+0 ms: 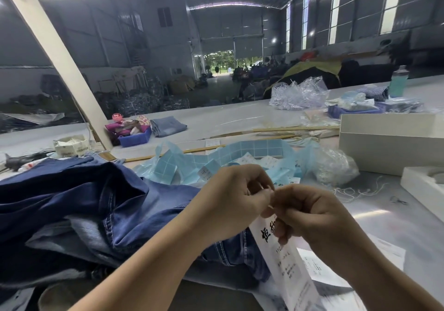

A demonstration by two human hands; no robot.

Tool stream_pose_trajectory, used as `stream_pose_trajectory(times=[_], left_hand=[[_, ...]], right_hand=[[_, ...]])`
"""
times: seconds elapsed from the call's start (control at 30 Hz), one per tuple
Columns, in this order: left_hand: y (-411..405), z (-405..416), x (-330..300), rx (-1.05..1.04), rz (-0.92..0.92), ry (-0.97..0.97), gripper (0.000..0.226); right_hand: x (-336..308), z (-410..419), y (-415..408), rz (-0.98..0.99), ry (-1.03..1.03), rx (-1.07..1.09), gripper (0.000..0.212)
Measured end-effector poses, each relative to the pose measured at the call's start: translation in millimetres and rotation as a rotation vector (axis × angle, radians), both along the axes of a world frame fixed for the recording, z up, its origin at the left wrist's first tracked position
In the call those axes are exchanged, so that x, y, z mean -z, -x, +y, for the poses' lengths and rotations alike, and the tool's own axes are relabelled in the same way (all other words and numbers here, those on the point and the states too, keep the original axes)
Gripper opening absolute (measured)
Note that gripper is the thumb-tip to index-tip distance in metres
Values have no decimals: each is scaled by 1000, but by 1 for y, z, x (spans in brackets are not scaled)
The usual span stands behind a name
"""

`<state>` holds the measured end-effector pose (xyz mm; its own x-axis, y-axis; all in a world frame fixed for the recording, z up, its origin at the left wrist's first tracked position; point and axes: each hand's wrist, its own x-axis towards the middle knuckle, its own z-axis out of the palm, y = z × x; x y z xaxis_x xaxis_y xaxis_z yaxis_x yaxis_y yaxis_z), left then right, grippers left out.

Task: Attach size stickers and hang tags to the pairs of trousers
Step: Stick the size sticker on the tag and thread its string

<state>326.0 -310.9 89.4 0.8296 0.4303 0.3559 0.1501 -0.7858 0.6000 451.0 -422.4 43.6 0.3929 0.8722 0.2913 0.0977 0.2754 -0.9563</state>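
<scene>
My left hand and right hand meet fingertip to fingertip before me, fingers curled, both forearms angled inward.

We're in a big warehouse hall: grey corrugated metal walls, an arched roof, and tall windows on the right letting daylight in. A wide doorway at the far end opens onto green trees. A pale table stretches across.
</scene>
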Motion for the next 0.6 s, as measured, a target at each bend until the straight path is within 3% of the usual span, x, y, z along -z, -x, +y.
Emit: stream_pose_trajectory(times=[0.37,0.5,0.6], left_hand=[[-4,-5,17,-26,80,-117,13],[-5,-12,20,-57,118,-135,15],[-5,-16,20,-50,135,-159,16]], right_hand=[[8,-9,-11,181,3,133,20],[6,-12,-11,241,30,90,14],[3,-15,-11,215,37,49,21]])
